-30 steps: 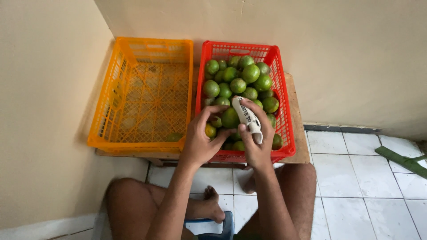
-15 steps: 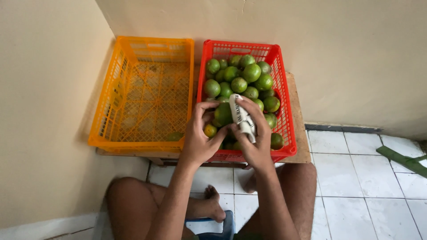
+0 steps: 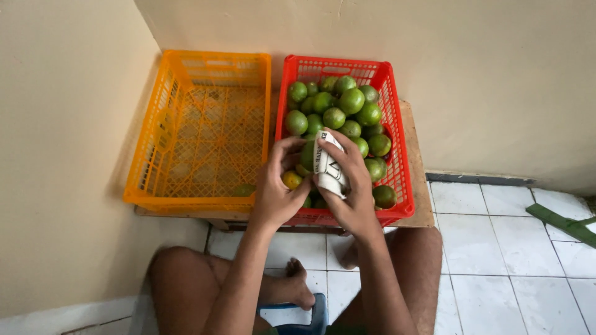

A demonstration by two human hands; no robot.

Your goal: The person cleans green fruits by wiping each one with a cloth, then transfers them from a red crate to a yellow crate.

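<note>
A red plastic crate [image 3: 397, 155] is heaped with green citrus fruits [image 3: 351, 100]. Over its near half my left hand [image 3: 276, 192] grips one green fruit [image 3: 308, 155] between thumb and fingers. My right hand [image 3: 354, 192] presses a white cloth [image 3: 326, 164] with dark print against that fruit's right side. A smaller yellowish fruit [image 3: 292, 180] lies just under my left fingers. To the left stands an orange plastic crate [image 3: 155, 149], with one green fruit [image 3: 243, 190] in its near right corner.
Both crates rest on a low wooden board [image 3: 419, 186] pushed into a corner of cream walls. White floor tiles [image 3: 496, 248] spread to the right, with a green stick-like object [image 3: 562, 224] lying on them. My bare knees, a foot and a blue stool edge [image 3: 318, 313] are below.
My right hand has slid the cloth leftward and down over the held fruit, covering more of it. My left hand has turned the fruit slightly and stayed in place.
</note>
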